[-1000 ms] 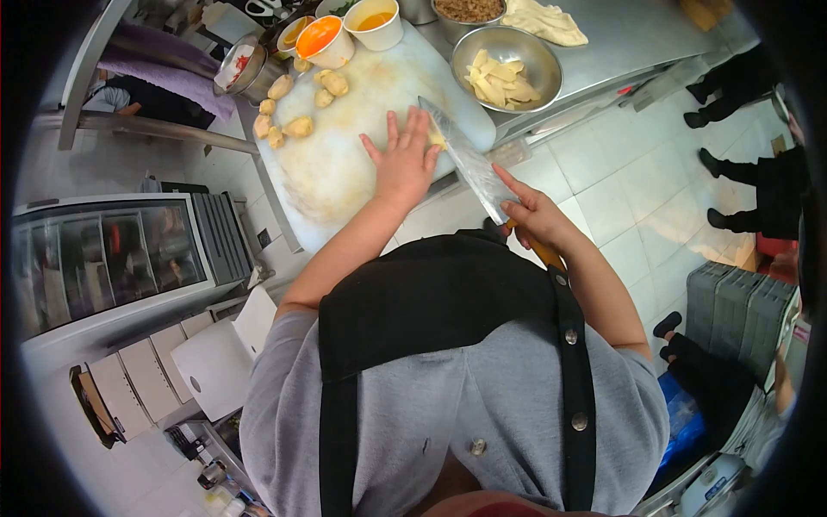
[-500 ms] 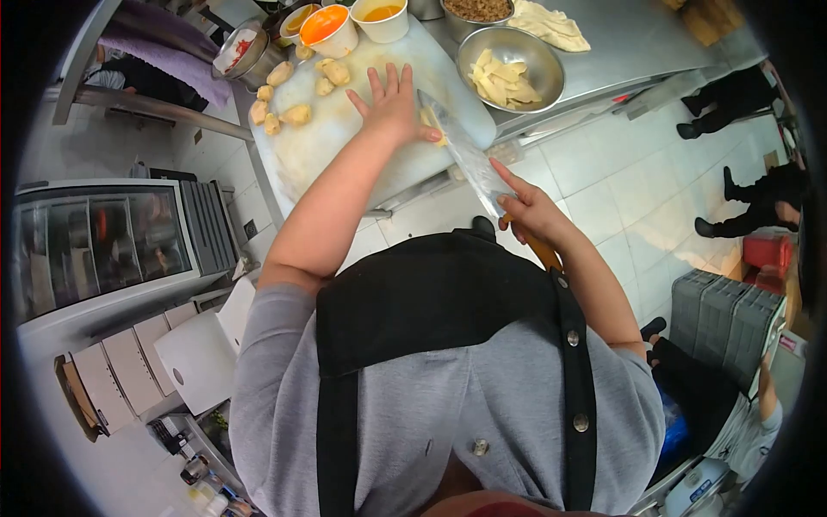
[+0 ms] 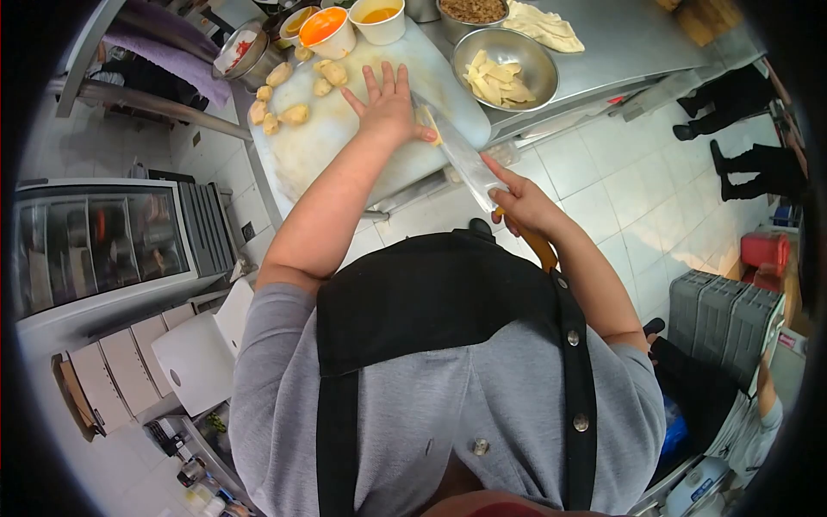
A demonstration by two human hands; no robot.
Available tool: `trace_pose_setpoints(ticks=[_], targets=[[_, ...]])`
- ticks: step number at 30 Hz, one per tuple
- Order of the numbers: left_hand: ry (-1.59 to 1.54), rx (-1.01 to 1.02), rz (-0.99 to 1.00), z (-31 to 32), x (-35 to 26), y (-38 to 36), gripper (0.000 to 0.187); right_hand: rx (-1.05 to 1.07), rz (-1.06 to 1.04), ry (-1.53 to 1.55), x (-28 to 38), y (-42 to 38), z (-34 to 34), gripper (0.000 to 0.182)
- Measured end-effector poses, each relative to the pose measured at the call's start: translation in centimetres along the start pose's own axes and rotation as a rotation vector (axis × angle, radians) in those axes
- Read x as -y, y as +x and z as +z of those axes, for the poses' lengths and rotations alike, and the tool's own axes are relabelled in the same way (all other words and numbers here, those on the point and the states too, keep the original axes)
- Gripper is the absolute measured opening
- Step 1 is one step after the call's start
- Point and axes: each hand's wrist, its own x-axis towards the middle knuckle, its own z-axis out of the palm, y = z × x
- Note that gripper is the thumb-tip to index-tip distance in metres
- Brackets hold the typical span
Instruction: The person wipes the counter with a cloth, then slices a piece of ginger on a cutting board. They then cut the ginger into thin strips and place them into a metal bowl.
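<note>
My left hand [image 3: 386, 116] lies on the white cutting board [image 3: 323, 159] with its fingers spread, the thumb reaching toward a kitchen knife [image 3: 466, 158]. My right hand [image 3: 527, 202] is closed on the knife near the base of its blade, and the yellowish handle runs back under the palm. A small pale-yellow piece [image 3: 434, 134] shows between my left thumb and the blade; part of it is hidden. Several knobbly peeled pieces [image 3: 294, 115], like ginger, lie on the left of the board. To the right, pale slices [image 3: 498, 79] fill part of a metal bowl [image 3: 552, 73].
Tubs with orange [image 3: 327, 40] and yellow contents [image 3: 379, 28] stand behind the board. A bowl of brown crumbly food [image 3: 474, 9] and a cream cloth [image 3: 544, 26] are at the back right. Other people's legs [image 3: 754, 168] show at the right, near grey crates [image 3: 719, 319].
My hands and the knife keep almost the same place on the board. The whole view has shifted slightly. At the right, another person's legs have changed position.
</note>
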Motion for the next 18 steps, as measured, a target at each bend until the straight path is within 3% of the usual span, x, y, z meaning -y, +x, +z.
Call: trace_pose_setpoints(ticks=[11,14,18], targets=[[0.006,-0.105,0.027,0.1,-0.3,-1.3,0.128,0.015,0.019,-0.071,-0.6,-0.7,0.0,0.063],[-0.029,-0.164,0.076,0.7,0.3,-1.4,0.116,0.016,-0.007,-0.089,0.7,0.1,0.4,0.063],[-0.062,-0.308,0.337,1.9,2.1,-1.1,0.074,0.013,-0.032,-0.130,1.1,1.4,0.8,0.059]])
